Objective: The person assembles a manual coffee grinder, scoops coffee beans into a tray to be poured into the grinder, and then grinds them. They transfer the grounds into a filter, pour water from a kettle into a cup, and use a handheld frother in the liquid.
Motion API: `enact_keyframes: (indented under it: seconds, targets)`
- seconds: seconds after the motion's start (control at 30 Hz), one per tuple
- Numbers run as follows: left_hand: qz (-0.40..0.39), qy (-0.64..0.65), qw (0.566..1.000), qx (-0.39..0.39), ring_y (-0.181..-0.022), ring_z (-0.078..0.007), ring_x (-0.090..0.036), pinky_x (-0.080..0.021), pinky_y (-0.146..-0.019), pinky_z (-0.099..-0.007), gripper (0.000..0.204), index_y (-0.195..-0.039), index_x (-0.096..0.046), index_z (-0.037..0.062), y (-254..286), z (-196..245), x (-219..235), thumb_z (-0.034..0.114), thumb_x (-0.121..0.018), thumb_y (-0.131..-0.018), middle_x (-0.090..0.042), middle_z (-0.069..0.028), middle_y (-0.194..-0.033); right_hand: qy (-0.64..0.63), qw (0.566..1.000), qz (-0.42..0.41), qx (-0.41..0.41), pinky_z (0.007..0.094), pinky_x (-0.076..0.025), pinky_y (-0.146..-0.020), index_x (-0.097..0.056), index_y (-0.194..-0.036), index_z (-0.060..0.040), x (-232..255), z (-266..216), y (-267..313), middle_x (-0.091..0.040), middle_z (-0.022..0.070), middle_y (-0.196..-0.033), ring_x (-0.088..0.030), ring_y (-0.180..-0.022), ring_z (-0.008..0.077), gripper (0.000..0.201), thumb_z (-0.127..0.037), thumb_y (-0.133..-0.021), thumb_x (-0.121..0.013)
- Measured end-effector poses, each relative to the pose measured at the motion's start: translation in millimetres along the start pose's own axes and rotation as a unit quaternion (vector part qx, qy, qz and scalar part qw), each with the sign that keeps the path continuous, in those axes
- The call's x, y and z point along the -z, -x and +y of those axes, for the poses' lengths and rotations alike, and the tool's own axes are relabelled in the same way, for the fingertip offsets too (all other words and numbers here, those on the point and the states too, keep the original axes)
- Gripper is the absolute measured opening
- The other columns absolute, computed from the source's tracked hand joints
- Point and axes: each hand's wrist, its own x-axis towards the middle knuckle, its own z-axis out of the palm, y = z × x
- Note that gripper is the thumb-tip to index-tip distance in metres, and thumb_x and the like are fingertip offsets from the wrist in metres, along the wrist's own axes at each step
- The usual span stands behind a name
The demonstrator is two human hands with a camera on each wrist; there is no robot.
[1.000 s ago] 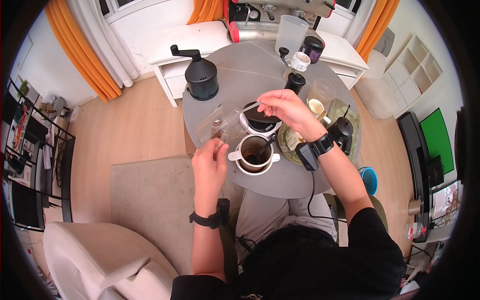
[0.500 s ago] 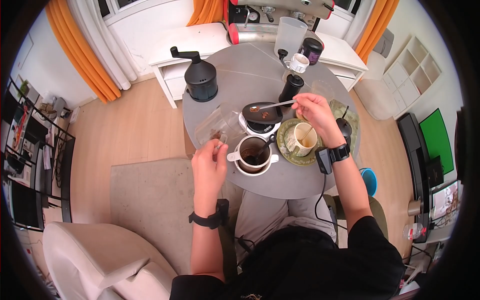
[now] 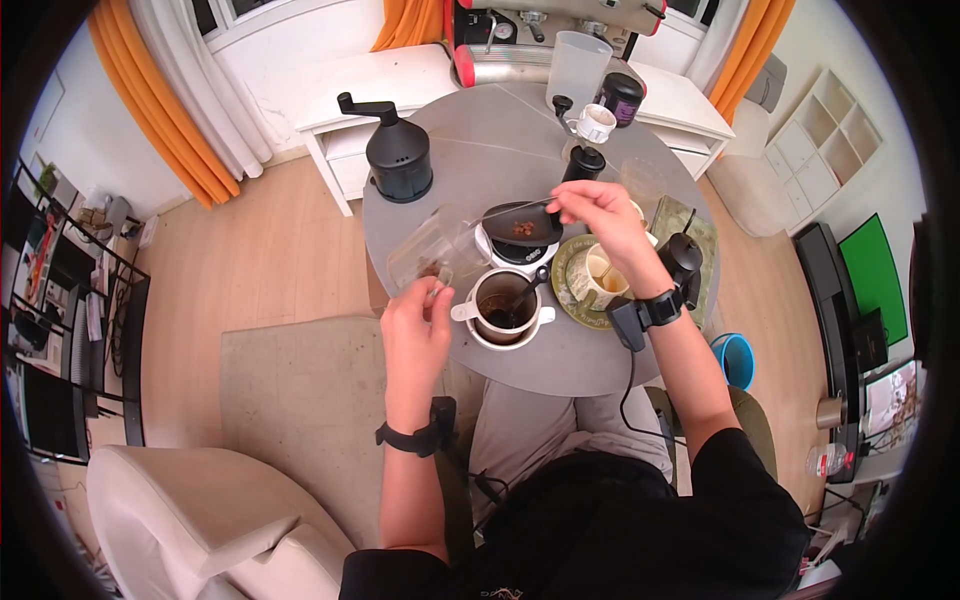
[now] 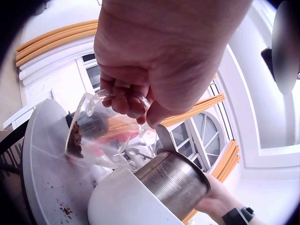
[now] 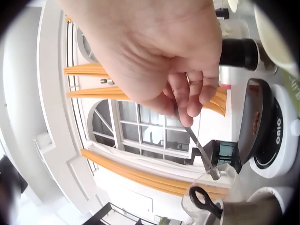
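My left hand (image 3: 418, 325) grips the handle of a clear glass jug (image 4: 101, 140), which is tilted on its side with brown bits in it. My right hand (image 3: 600, 215) pinches a slim metal spoon (image 5: 199, 146), its tip at the jug's mouth. Below, a black tray (image 3: 500, 222) with a few brown bits sits on a white and black scale (image 5: 287, 136). In front of the scale is a white mug (image 4: 119, 199) with a metal mesh strainer (image 4: 173, 180) in it. A black-handled utensil (image 5: 201, 199) leans inside the strainer.
A black grinder (image 3: 400, 165) with a crank stands at the table's far left. To the right are a green plate (image 3: 566, 300) with a cup (image 3: 588, 280) and a black pot (image 3: 682, 258). A frosted pitcher (image 3: 578, 70) and dark jar (image 3: 622, 98) stand at the back.
My right hand with the spoon first moved right, the tip over the tray, then came back left to the jug's mouth. The left hand and jug stay almost in place.
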Motion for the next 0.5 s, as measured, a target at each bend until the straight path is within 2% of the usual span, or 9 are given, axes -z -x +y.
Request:
enact_keyframes:
  seconds: [0.03, 0.07, 0.1, 0.17, 0.2, 0.27, 0.3, 0.37, 0.5]
  targets:
    - [0.000, 0.001, 1.000, -0.006, -0.072, -0.0340, -0.069, -0.054, -0.069, -0.0400, 0.015, -0.100, -0.069, -0.0022, 0.1, -0.2, -0.1, 0.008, -0.073, -0.089, -0.071, -0.0191, -0.080, 0.028, 0.999, -0.035, 0.016, 0.0229, -0.053, -0.077, -0.074, -0.113, 0.0012, -8.9, 1.3, -2.2, -0.076, 0.0077, -0.095, -0.065, -0.080, 0.0082, 0.020, -0.012, -0.100, -0.066]
    - [0.001, 0.001, 1.000, -0.013, -0.071, -0.0339, -0.069, -0.054, -0.069, -0.0398, 0.015, -0.100, -0.069, -0.0022, 0.3, -0.6, 0.0, 0.008, -0.073, -0.089, -0.071, -0.0190, -0.080, 0.027, 0.999, -0.036, 0.015, 0.0229, -0.053, -0.077, -0.074, -0.113, 0.0012, -17.5, 4.0, -4.9, -0.076, 0.0077, -0.095, -0.065, -0.080, 0.0082, 0.020, -0.012, -0.100, -0.066]
    - [0.002, 0.001, 1.000, -0.012, -0.071, -0.0339, -0.069, -0.054, -0.069, -0.0398, 0.015, -0.100, -0.069, -0.0022, 0.3, -0.8, 0.0, 0.008, -0.073, -0.089, -0.071, -0.0190, -0.080, 0.036, 0.997, -0.068, -0.005, 0.0232, -0.054, -0.076, -0.074, -0.114, 0.0017, -25.3, 7.9, -8.6, -0.077, 0.0081, -0.096, -0.065, -0.080, 0.0083, 0.021, -0.012, -0.100, -0.067]
    - [0.007, 0.011, 0.999, -0.034, -0.064, -0.0169, -0.061, -0.050, -0.063, -0.0306, 0.015, -0.100, -0.068, -0.0038, 0.4, -1.0, -0.4, 0.008, -0.073, -0.092, -0.065, -0.0136, -0.071, 0.045, 0.994, -0.100, -0.024, 0.0235, -0.054, -0.076, -0.075, -0.115, 0.0023, -36.2, 15.5, -16.1, -0.077, 0.0085, -0.097, -0.066, -0.080, 0.0083, 0.022, -0.011, -0.099, -0.067]
    - [0.008, 0.011, 0.999, -0.034, -0.064, -0.0169, -0.061, -0.050, -0.063, -0.0306, 0.015, -0.100, -0.068, -0.0038, 0.3, -0.6, -0.3, 0.008, -0.073, -0.092, -0.065, -0.0136, -0.071, 0.065, 0.989, -0.130, -0.023, 0.0236, -0.054, -0.075, -0.074, -0.116, 0.0024, -40.0, 19.3, -20.7, -0.077, 0.0080, -0.098, -0.066, -0.080, 0.0080, 0.023, -0.011, -0.099, -0.067]
    - [-0.002, 0.011, 1.000, -0.013, -0.071, -0.0338, -0.069, -0.054, -0.068, -0.0400, 0.013, -0.098, -0.070, -0.0018, 0.0, 0.3, 0.2, 0.007, -0.074, -0.088, -0.071, -0.0186, -0.080, 0.097, 0.981, -0.167, -0.022, 0.0231, -0.053, -0.075, -0.074, -0.116, 0.0034, -46.9, 26.0, -26.3, -0.078, 0.0061, -0.098, -0.064, -0.080, 0.0066, 0.023, -0.010, -0.099, -0.067]
    - [-0.001, 0.011, 1.000, -0.012, -0.071, -0.0338, -0.069, -0.054, -0.068, -0.0400, 0.013, -0.098, -0.070, -0.0018, -0.3, -1.0, -0.1, 0.007, -0.074, -0.088, -0.071, -0.0186, -0.080, 0.098, 0.981, -0.168, -0.022, 0.0231, -0.053, -0.075, -0.074, -0.116, 0.0034, -49.0, 28.7, -27.6, -0.078, 0.0061, -0.098, -0.064, -0.080, 0.0066, 0.023, -0.010, -0.099, -0.067]
    - [0.001, 0.015, 0.999, -0.045, -0.065, -0.0176, -0.064, -0.050, -0.063, -0.0306, 0.015, -0.100, -0.069, -0.0046, -0.8, -4.7, -1.3, 0.007, -0.073, -0.092, -0.068, -0.0151, -0.073, 0.168, 0.967, -0.193, 0.014, 0.0233, -0.053, -0.075, -0.074, -0.115, 0.0043, -55.8, 27.6, -28.4, -0.077, 0.0048, -0.095, -0.064, -0.079, 0.0060, 0.023, -0.010, -0.099, -0.068]
    - [-0.005, 0.007, 0.999, -0.048, -0.065, -0.0185, -0.065, -0.051, -0.063, -0.0312, 0.015, -0.101, -0.069, -0.0048, -0.9, -2.4, 0.2, 0.006, -0.073, -0.091, -0.068, -0.0157, -0.074, 0.159, 0.962, -0.221, -0.002, 0.0240, -0.052, -0.072, -0.073, -0.112, 0.0051, -60.0, 27.7, -27.9, -0.075, 0.0027, -0.089, -0.063, -0.080, 0.0059, 0.022, -0.012, -0.100, -0.066]
